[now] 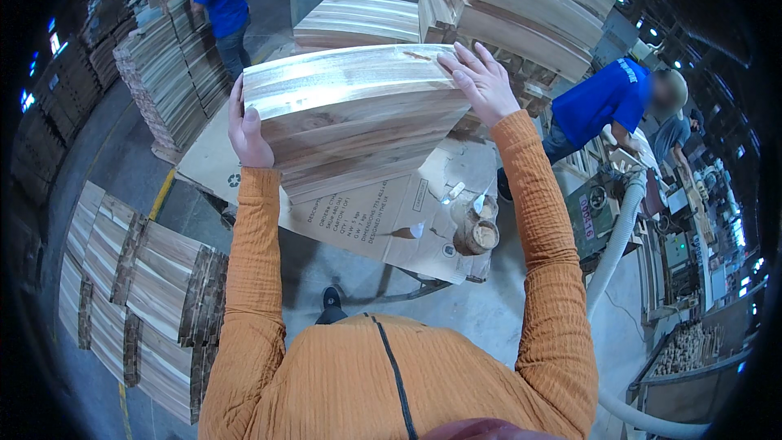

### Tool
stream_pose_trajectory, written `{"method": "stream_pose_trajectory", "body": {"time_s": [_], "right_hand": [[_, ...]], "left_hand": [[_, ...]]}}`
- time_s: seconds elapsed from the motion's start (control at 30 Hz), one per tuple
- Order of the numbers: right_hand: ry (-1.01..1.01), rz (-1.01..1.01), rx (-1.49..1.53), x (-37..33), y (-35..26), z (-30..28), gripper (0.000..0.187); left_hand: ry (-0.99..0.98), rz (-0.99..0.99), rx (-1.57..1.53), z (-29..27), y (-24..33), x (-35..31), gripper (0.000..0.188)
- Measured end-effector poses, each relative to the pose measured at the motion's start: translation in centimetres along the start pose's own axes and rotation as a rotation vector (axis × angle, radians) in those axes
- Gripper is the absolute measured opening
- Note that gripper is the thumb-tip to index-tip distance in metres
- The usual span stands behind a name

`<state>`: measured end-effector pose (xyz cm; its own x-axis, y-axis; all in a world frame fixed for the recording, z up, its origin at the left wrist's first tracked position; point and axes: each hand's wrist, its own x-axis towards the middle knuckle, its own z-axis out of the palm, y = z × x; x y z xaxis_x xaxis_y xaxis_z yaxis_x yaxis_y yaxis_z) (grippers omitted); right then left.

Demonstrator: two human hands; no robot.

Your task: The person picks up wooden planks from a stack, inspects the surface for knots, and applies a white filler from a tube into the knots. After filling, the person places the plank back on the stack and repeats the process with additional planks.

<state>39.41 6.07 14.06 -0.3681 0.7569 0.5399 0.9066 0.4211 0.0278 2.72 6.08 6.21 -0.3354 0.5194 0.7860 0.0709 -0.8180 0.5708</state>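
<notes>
A pale, slightly curved wooden board [350, 80] lies uppermost on a stack of wood with brown-streaked layers [358, 143] in front of me. My left hand [248, 134] is closed round the board's left end, its thumb on the near side. At the right end, my right hand [486, 88] grips the corner, with fingers over the top and thumb by the near edge. A small dark mark shows on the board's top close to the right fingers. Under the stack is a printed cardboard sheet [366, 232] covering the work table.
Two small open containers [476, 236] stand at the cardboard's right edge. More boards are stacked behind [521, 12], and on the floor at left [138, 293]. Co-workers in blue shirts stand at the right [603, 102] and far left [221, 0]. A pale hose [619, 236] runs along the right.
</notes>
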Motion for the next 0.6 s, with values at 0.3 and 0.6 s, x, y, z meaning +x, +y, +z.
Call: {"method": "stream_pose_trajectory", "body": {"time_s": [0.3,0.6], "right_hand": [[0.016,0.029,0.004,-0.3,0.5,0.0,0.049],[0.712,0.197,0.88,-8.6,-1.3,3.3,0.022]], "left_hand": [[-0.012,-0.051,-0.039,0.2,0.1,0.3,0.069],[-0.001,-0.052,-0.036,0.1,-1.0,0.9,0.066]]}}
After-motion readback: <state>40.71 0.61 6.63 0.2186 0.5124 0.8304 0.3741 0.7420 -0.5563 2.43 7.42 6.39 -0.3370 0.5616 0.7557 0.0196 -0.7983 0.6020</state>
